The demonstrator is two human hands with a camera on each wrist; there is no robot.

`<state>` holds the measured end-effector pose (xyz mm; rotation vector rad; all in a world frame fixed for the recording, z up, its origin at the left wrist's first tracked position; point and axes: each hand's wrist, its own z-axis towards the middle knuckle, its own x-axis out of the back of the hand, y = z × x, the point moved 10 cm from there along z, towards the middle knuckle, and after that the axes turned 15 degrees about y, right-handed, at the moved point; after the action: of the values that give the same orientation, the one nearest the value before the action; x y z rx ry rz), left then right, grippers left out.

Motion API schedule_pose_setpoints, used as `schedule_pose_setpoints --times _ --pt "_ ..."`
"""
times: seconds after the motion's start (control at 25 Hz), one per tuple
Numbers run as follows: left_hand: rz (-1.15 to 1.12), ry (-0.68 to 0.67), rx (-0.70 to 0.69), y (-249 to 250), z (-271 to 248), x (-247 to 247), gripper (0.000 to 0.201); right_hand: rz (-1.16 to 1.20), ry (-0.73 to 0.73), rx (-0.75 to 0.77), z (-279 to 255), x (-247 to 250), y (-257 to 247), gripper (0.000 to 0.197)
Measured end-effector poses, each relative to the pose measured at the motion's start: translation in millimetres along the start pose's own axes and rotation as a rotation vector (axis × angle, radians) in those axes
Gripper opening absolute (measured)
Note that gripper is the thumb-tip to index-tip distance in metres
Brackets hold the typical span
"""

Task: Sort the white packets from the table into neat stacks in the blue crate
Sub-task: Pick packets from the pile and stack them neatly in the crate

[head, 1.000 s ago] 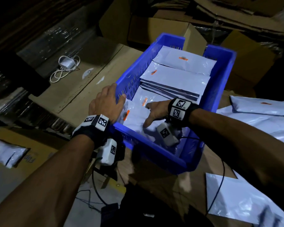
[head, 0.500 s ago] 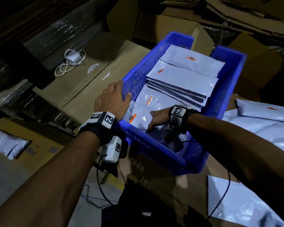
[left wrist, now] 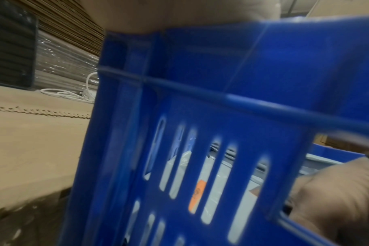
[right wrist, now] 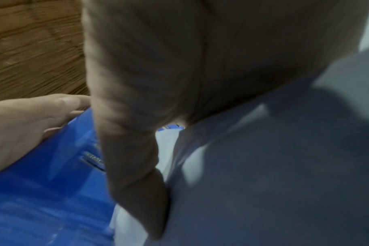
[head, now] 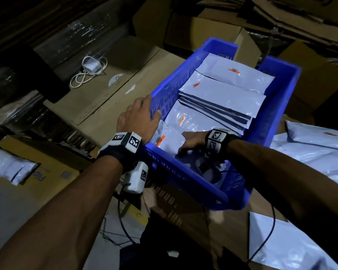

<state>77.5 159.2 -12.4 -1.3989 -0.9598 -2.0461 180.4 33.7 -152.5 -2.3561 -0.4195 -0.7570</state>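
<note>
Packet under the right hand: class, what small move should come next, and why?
Probably slide the packet away from the near left corner of the crate and press it flat. The right hand lies spread on it, yet its labelled edge seems to ride up against the wall, while the stacks beyond lie flat. The left hand rests on the rim, steadying the crate.

Crate [head: 277, 117] filled by packet stacks [head: 222, 98], open cardboard [head: 109, 106] leftward
</note>
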Motion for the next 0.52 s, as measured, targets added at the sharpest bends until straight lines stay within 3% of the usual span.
schedule_pose_setpoints --times 0.36,0.52 --pt "0.0 0.003 -0.005 1.7 -1.1 1.3 0.057 -0.18 0.055 0.04 26.2 11.0 6.5 0.09" --pt "0.001 0.001 -0.009 2.3 -1.5 1.9 0.057 -0.186 0.012 0.012 -7.7 15.5 -1.7 0.057"
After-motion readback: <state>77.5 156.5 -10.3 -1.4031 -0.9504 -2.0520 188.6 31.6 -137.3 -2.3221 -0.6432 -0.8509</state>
